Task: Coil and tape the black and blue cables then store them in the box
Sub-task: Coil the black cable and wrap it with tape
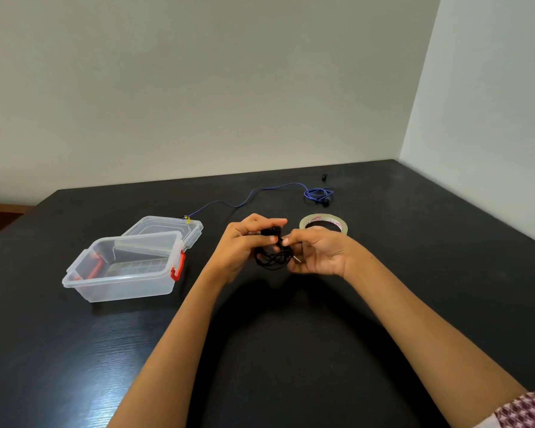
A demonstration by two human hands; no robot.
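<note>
Above the middle of the black table I hold a coiled black cable between both hands. My left hand grips the top of the coil with thumb and fingers curled round it. My right hand pinches the coil's right side, where a small metal plug tip sticks out. The blue cable lies partly looped at the far side of the table, and its long tail runs left toward the box. A clear plastic box with red latches stands open at the left, its lid leaning behind it.
A roll of clear tape lies flat just beyond my right hand. A small black object sits near the far table edge by the wall corner. Walls close off the table at the back and right.
</note>
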